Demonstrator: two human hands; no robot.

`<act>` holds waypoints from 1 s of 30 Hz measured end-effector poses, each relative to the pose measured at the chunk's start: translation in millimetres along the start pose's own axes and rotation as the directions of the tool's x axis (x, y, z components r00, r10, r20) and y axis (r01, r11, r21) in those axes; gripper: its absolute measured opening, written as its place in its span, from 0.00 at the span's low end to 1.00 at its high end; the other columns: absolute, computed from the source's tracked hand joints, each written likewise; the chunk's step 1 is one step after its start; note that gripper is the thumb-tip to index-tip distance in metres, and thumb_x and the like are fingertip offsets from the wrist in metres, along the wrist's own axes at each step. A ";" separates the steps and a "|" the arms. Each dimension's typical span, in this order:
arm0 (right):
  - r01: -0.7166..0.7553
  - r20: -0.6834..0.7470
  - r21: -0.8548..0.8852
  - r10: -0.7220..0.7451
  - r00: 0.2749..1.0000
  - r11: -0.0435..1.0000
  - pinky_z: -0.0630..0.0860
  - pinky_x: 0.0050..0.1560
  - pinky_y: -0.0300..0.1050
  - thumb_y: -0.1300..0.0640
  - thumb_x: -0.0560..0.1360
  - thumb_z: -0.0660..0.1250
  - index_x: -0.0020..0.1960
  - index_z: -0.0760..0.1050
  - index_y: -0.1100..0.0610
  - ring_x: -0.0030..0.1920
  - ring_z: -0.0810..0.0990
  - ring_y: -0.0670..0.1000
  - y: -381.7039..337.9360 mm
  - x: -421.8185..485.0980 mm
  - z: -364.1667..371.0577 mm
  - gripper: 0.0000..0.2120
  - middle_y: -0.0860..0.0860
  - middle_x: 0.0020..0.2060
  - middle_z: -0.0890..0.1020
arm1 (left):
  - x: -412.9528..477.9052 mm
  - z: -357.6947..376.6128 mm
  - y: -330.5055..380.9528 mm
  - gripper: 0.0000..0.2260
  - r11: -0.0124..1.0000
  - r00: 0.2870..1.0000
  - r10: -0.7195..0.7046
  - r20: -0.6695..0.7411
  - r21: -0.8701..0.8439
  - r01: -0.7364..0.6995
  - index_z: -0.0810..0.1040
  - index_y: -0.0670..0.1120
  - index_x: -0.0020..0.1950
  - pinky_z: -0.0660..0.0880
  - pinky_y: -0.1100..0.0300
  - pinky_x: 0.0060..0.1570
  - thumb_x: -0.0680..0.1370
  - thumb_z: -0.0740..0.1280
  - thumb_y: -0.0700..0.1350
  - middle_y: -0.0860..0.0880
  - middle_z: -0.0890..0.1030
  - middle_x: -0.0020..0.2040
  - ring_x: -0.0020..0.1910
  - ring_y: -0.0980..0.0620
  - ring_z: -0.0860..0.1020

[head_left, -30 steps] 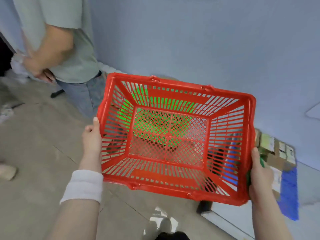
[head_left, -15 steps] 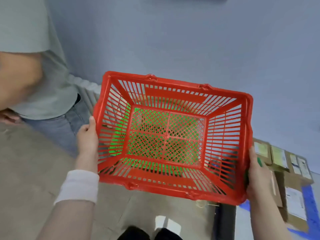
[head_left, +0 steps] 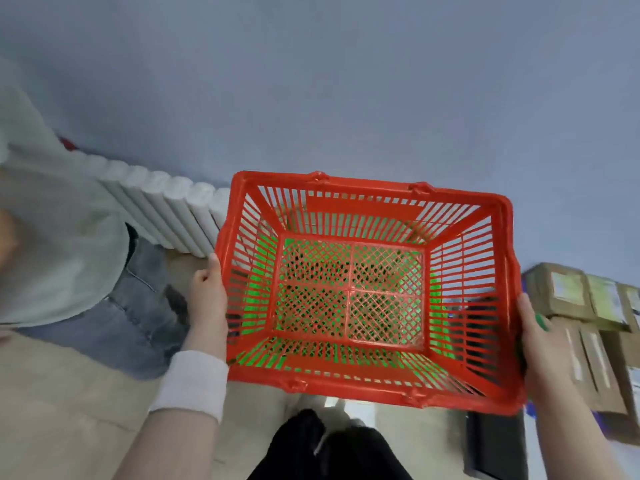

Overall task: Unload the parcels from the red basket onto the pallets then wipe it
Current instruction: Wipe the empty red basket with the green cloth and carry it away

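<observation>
Plastic red basket [head_left: 360,210]: slatted walls (lattice btm).

**White wristband, black trousers**

A wide white wristband [head_left: 189,383] of soft cloth wrapped the left wrist. The left forearm [head_left: 162,448] and right forearm [head_left: 575,431] were bare, as were the left hand [head_left: 207,301] and right hand [head_left: 542,344]. Black trousers [head_left: 329,450] showed below.

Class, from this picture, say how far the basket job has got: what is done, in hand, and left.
Done: the basket is empty; parcels lie stacked at the right. In hand: the left hand and right hand grip its sides, holding it up. Left: the wiping, not yet begun.
</observation>
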State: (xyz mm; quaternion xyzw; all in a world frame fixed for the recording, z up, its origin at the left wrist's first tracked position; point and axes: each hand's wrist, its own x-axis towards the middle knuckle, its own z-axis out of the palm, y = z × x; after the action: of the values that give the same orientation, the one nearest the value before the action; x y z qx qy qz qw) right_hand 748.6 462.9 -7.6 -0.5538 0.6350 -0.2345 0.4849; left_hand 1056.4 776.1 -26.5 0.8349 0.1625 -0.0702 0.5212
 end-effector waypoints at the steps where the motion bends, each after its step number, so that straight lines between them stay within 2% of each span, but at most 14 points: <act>1: -0.003 -0.022 -0.029 0.002 1.000 1.000 0.72 0.43 0.50 0.30 0.63 0.65 0.42 0.75 0.67 0.38 0.72 0.51 2.1 4.6 3.8 0.37 0.61 0.37 0.79 | 4.9 6.6 -2.9 0.24 1.000 1.000 -0.009 0.005 0.022 0.009 0.76 0.39 0.45 0.73 0.50 0.44 0.78 0.56 0.60 0.38 0.79 0.45 0.43 0.41 0.76; 2: -0.005 -0.035 -0.057 0.003 0.999 0.998 0.69 0.41 0.48 0.30 0.63 0.64 0.40 0.74 0.67 0.37 0.70 0.51 3.1 8.2 7.0 0.37 0.58 0.34 0.75 | 8.7 12.2 -5.2 0.24 0.998 1.000 -0.009 0.007 0.056 0.009 0.75 0.40 0.43 0.69 0.54 0.40 0.78 0.56 0.60 0.39 0.78 0.43 0.41 0.43 0.75; 4: -0.004 -0.035 -0.114 0.000 0.999 0.993 0.67 0.40 0.47 0.29 0.62 0.63 0.38 0.74 0.65 0.36 0.69 0.51 5.8 16.6 13.0 0.36 0.55 0.32 0.72 | 14.6 22.7 -10.4 0.23 0.996 1.000 -0.025 0.015 0.088 0.023 0.75 0.40 0.42 0.66 0.55 0.40 0.78 0.56 0.59 0.40 0.77 0.42 0.40 0.45 0.73; 7: -0.014 -0.021 -0.229 0.010 1.000 0.973 0.70 0.42 0.47 0.27 0.63 0.61 0.44 0.75 0.66 0.36 0.73 0.50 12.7 33.1 18.6 0.39 0.53 0.32 0.76 | 19.6 35.6 -20.7 0.24 0.994 0.996 -0.086 0.016 0.073 0.085 0.77 0.39 0.47 0.70 0.52 0.44 0.77 0.58 0.60 0.40 0.77 0.45 0.44 0.43 0.75; 10: -0.010 -0.037 -0.461 -0.008 0.999 0.887 0.69 0.41 0.48 0.25 0.64 0.55 0.35 0.75 0.58 0.36 0.76 0.56 10.4 44.4 27.7 0.35 0.50 0.29 0.76 | 23.8 45.1 -29.8 0.20 0.985 0.990 -0.138 -0.019 0.099 0.139 0.75 0.43 0.45 0.68 0.55 0.41 0.77 0.58 0.59 0.43 0.76 0.43 0.41 0.46 0.74; 13: 0.022 0.006 -0.597 -0.023 1.000 0.802 0.66 0.42 0.47 0.25 0.67 0.51 0.31 0.72 0.52 0.35 0.72 0.54 10.8 54.1 39.5 0.32 0.45 0.27 0.72 | 28.8 52.5 -35.5 0.22 0.972 0.993 -0.120 -0.019 0.202 0.122 0.76 0.39 0.46 0.65 0.55 0.40 0.79 0.56 0.58 0.39 0.76 0.44 0.40 0.44 0.73; 15: 0.027 0.026 -0.627 -0.013 1.000 0.778 0.66 0.43 0.47 0.26 0.69 0.52 0.32 0.72 0.51 0.36 0.71 0.54 16.3 60.7 46.4 0.29 0.46 0.28 0.71 | 35.0 58.3 -39.8 0.26 0.956 0.992 -0.125 -0.018 0.266 0.125 0.77 0.35 0.50 0.67 0.54 0.42 0.79 0.55 0.58 0.35 0.78 0.48 0.46 0.38 0.76; 17: 0.028 0.040 -0.655 -0.003 0.999 0.755 0.66 0.43 0.47 0.28 0.70 0.52 0.35 0.73 0.52 0.37 0.73 0.56 23.4 65.9 52.7 0.28 0.50 0.30 0.74 | 41.2 63.4 -46.1 0.28 0.941 0.987 -0.160 -0.025 0.300 0.160 0.76 0.34 0.53 0.72 0.49 0.49 0.78 0.55 0.59 0.32 0.78 0.54 0.52 0.34 0.76; 19: 0.023 0.044 -0.691 0.011 0.999 0.722 0.67 0.44 0.47 0.29 0.71 0.51 0.36 0.73 0.52 0.43 0.76 0.58 28.9 70.6 60.0 0.28 0.53 0.35 0.76 | 46.6 68.3 -51.5 0.29 0.923 0.981 -0.191 -0.030 0.334 0.190 0.76 0.34 0.55 0.72 0.47 0.53 0.78 0.55 0.61 0.32 0.77 0.56 0.54 0.34 0.76; 23: 0.030 0.077 -0.740 0.040 0.996 0.672 0.68 0.43 0.47 0.28 0.71 0.49 0.39 0.76 0.51 0.42 0.75 0.57 38.4 82.9 74.1 0.30 0.53 0.37 0.77 | 50.5 77.1 -65.7 0.27 0.906 0.971 -0.238 -0.003 0.360 0.223 0.75 0.36 0.57 0.70 0.49 0.52 0.79 0.54 0.59 0.34 0.77 0.57 0.55 0.35 0.75; 25: 0.022 0.071 -0.760 0.050 0.996 0.649 0.68 0.42 0.47 0.29 0.72 0.49 0.40 0.76 0.51 0.41 0.74 0.57 43.4 87.7 81.4 0.29 0.52 0.36 0.77 | 50.2 80.3 -72.3 0.26 0.891 0.972 -0.235 -0.001 0.399 0.216 0.74 0.36 0.57 0.69 0.49 0.52 0.80 0.53 0.58 0.33 0.76 0.58 0.56 0.34 0.74; 30: -0.018 0.040 -0.839 0.095 0.995 0.543 0.65 0.37 0.44 0.30 0.73 0.48 0.41 0.73 0.49 0.34 0.70 0.53 58.5 84.8 91.6 0.26 0.46 0.28 0.69 | 43.1 83.2 -83.9 0.25 0.815 0.961 -0.277 -0.013 0.527 0.242 0.74 0.36 0.59 0.68 0.43 0.62 0.81 0.49 0.55 0.33 0.75 0.59 0.59 0.33 0.72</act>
State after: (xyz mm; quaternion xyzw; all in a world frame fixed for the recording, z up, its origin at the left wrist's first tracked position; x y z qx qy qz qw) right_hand 808.1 422.1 -125.1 -0.7061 0.6673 0.1351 0.1949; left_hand 1072.2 744.3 -147.1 0.9122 0.2325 -0.2089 0.2649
